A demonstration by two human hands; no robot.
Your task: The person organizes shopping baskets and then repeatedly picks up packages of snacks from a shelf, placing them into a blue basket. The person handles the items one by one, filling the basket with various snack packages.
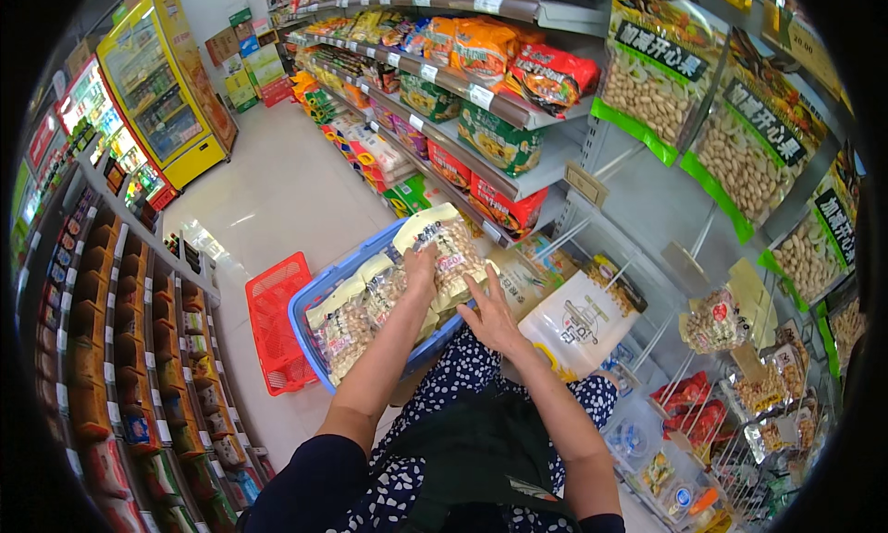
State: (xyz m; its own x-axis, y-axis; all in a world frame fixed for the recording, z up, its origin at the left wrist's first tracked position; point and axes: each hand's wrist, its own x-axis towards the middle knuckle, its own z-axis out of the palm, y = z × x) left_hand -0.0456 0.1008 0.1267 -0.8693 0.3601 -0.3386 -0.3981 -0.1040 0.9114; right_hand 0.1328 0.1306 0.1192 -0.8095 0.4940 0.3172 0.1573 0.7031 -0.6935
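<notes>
A blue plastic basket (303,339) stands before me, with several cream-topped clear bags of nuts (347,328) inside. The uppermost nut bag (451,245) lies slanted over the basket's far right end. On its printed front rest the fingers of my left hand (421,273); whether they pinch the film is hidden. My right hand (494,318) is at the same bag's lower right corner, fingers spread, the fingertips at its edge.
A red plastic basket (277,325) sits on the floor left of the blue one. Shelves of instant noodles (485,54) rise ahead. At right, pistachio bags (655,75) hang from hooks above a white package (583,318). Left are a snack rack (132,346) and a yellow refrigerator (166,89).
</notes>
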